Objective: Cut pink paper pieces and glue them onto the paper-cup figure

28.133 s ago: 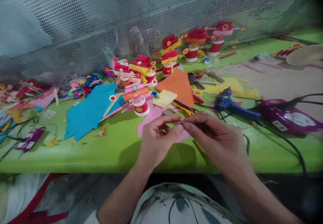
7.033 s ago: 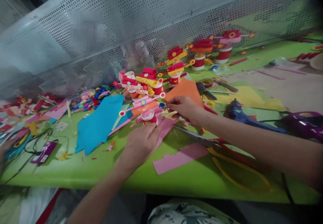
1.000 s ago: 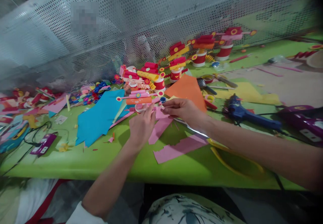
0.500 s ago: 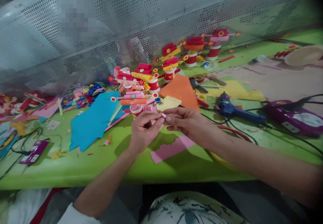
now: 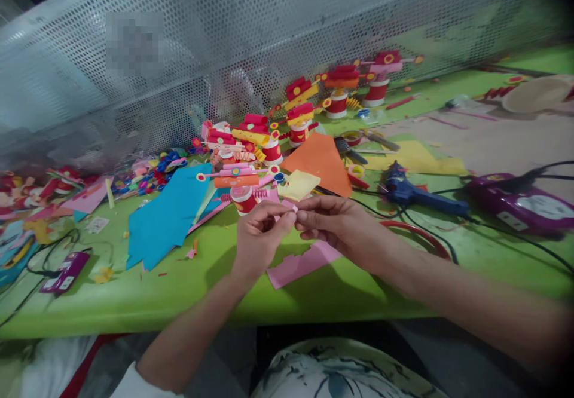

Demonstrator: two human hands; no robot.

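My left hand [image 5: 259, 236] and my right hand [image 5: 334, 224] meet fingertip to fingertip above the green table [image 5: 179, 290]. Between them they pinch a small pink paper strip [image 5: 292, 207]. A larger pink paper sheet with a jagged cut edge [image 5: 300, 263] lies on the table just under my hands. Right behind my left hand stands a paper craft figure with a red and white cup base [image 5: 243, 198] and an orange roll on top.
A blue paper sheet [image 5: 168, 213] lies to the left, orange paper [image 5: 320, 159] and a yellow note [image 5: 298, 184] behind my hands. A blue glue gun [image 5: 415, 192] and a purple device [image 5: 520, 204] with cables sit right. Several finished paper figures [image 5: 341, 90] line the perforated metal screen [image 5: 269, 39].
My hands lifted off the table from beside the cup figure and drew back toward me, now pinching the small pink strip in the air. The view shifted slightly.
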